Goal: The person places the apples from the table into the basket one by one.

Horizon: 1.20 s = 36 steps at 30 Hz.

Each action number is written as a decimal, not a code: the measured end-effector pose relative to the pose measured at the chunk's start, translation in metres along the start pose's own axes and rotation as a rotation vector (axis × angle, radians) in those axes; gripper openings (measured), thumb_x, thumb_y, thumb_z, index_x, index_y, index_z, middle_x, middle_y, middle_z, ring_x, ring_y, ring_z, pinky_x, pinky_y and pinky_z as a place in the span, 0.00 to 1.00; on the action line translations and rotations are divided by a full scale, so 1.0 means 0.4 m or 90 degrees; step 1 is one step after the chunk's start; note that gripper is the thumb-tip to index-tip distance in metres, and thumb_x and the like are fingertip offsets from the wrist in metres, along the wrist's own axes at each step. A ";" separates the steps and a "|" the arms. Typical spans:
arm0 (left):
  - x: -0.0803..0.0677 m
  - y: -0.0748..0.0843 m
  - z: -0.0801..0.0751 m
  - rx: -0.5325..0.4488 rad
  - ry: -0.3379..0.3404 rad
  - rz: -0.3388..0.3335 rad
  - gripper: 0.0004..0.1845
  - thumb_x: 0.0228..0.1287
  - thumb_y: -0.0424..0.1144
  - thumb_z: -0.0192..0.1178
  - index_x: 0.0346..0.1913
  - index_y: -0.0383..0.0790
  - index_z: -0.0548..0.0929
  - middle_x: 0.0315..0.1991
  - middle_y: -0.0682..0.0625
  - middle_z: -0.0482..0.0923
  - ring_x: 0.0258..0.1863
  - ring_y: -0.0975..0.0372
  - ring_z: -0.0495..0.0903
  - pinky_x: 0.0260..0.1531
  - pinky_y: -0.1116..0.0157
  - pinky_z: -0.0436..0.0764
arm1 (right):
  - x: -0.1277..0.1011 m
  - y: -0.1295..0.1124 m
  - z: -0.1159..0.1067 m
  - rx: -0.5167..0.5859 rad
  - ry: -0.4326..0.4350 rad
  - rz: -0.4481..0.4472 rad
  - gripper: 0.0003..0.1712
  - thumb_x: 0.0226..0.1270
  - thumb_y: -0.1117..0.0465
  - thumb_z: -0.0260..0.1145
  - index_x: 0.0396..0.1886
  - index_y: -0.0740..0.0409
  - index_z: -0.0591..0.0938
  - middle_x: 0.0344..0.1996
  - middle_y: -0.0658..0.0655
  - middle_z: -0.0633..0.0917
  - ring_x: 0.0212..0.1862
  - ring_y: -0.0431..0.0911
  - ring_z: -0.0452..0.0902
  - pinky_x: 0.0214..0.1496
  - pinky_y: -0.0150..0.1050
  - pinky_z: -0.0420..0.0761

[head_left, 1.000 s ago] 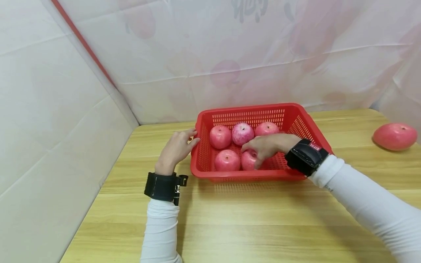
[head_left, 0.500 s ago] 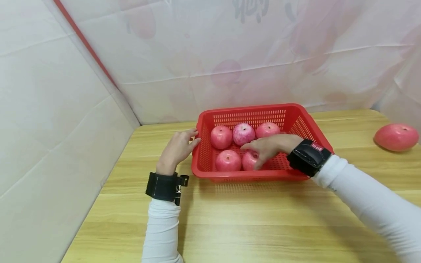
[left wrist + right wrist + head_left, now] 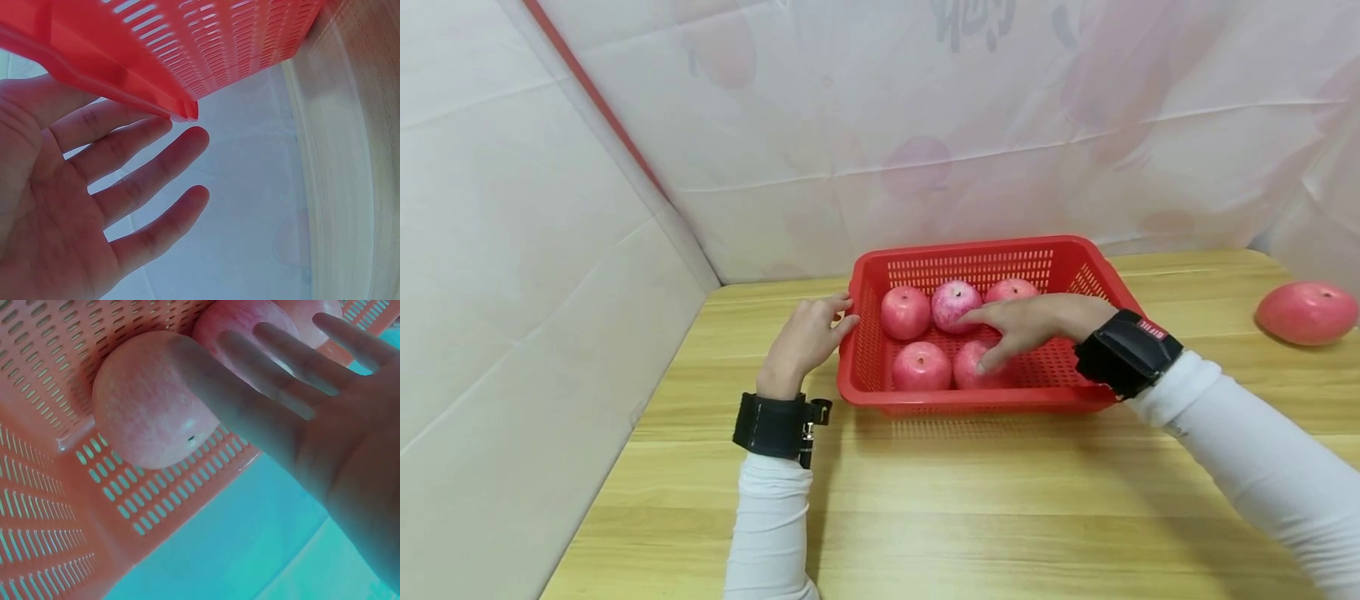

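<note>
The right hand (image 3: 1033, 321), fingers spread and gripping nothing, is releasing a round pink apple (image 3: 981, 367) inside the red perforated plastic basket (image 3: 1097, 267). The left hand (image 3: 805, 342), fingers straight, is steadying the rim. Next move: probably withdrawing upward.

A light wooden table (image 3: 970, 500) carries a red slotted basket (image 3: 1093, 271) toward its far edge, near the middle. One pink apple (image 3: 1306, 312) lies directly on the wood, well apart from the basket, near the table's far right corner. White sheeting borders its left and far edges.
</note>
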<state>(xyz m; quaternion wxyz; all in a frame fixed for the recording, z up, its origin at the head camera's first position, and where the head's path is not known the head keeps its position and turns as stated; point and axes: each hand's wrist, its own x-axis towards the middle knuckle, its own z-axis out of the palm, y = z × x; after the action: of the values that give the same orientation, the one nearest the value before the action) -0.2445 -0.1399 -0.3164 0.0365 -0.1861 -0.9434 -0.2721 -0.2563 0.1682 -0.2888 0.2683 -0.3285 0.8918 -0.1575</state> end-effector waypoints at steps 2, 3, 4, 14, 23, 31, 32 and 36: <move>0.003 0.000 0.003 0.006 0.003 0.005 0.21 0.73 0.35 0.62 0.65 0.31 0.79 0.61 0.37 0.79 0.45 0.51 0.85 0.44 0.59 0.85 | -0.003 0.004 -0.004 -0.030 0.025 -0.022 0.48 0.63 0.45 0.74 0.73 0.68 0.68 0.57 0.65 0.79 0.61 0.59 0.72 0.65 0.57 0.71; 0.005 0.001 0.005 0.009 0.004 0.006 0.21 0.73 0.35 0.62 0.65 0.31 0.79 0.62 0.37 0.79 0.47 0.50 0.85 0.45 0.59 0.85 | -0.005 0.007 -0.006 -0.040 0.036 -0.031 0.46 0.63 0.45 0.74 0.72 0.69 0.70 0.50 0.62 0.81 0.56 0.57 0.73 0.61 0.54 0.73; 0.006 0.001 0.006 0.013 0.005 0.009 0.21 0.72 0.35 0.62 0.64 0.31 0.80 0.62 0.37 0.78 0.48 0.50 0.85 0.45 0.59 0.85 | -0.006 0.009 -0.009 -0.052 0.049 -0.040 0.45 0.63 0.45 0.74 0.70 0.69 0.72 0.46 0.60 0.81 0.52 0.55 0.73 0.58 0.51 0.74; 0.010 0.007 0.006 0.027 0.005 0.015 0.21 0.73 0.35 0.62 0.64 0.31 0.80 0.64 0.37 0.77 0.49 0.49 0.84 0.47 0.58 0.83 | -0.021 0.033 -0.023 -0.080 0.108 -0.064 0.35 0.61 0.51 0.76 0.63 0.66 0.80 0.50 0.60 0.83 0.50 0.55 0.74 0.58 0.55 0.75; 0.013 0.008 0.005 0.023 0.006 0.017 0.21 0.73 0.35 0.62 0.65 0.31 0.80 0.57 0.38 0.82 0.41 0.52 0.83 0.43 0.59 0.83 | -0.032 0.052 -0.044 -0.101 0.152 -0.077 0.28 0.58 0.62 0.77 0.58 0.65 0.82 0.43 0.58 0.85 0.47 0.55 0.81 0.51 0.54 0.80; 0.013 0.010 0.005 0.021 -0.001 0.013 0.21 0.73 0.35 0.61 0.65 0.30 0.79 0.62 0.37 0.78 0.51 0.48 0.83 0.49 0.57 0.83 | -0.043 0.065 -0.048 -0.099 0.154 -0.066 0.22 0.58 0.68 0.73 0.54 0.63 0.84 0.43 0.59 0.86 0.47 0.55 0.81 0.52 0.56 0.80; 0.013 0.010 0.005 0.021 -0.001 0.012 0.21 0.73 0.35 0.61 0.65 0.30 0.79 0.62 0.37 0.78 0.51 0.48 0.83 0.49 0.57 0.83 | -0.045 0.066 -0.050 -0.100 0.154 -0.061 0.21 0.58 0.68 0.73 0.54 0.62 0.85 0.43 0.58 0.86 0.47 0.55 0.80 0.51 0.56 0.79; 0.012 0.010 0.003 0.024 0.001 0.013 0.21 0.73 0.35 0.61 0.65 0.31 0.79 0.62 0.37 0.78 0.48 0.50 0.83 0.47 0.57 0.83 | -0.054 0.070 -0.054 -0.103 0.156 -0.052 0.17 0.62 0.67 0.71 0.52 0.58 0.86 0.43 0.56 0.85 0.47 0.53 0.79 0.51 0.55 0.79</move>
<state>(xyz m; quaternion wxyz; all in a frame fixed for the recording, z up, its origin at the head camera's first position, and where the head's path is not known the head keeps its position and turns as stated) -0.2475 -0.1346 -0.3145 0.0437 -0.1947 -0.9463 -0.2543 -0.2690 0.2054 -0.2760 0.1234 -0.3635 0.9135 -0.1348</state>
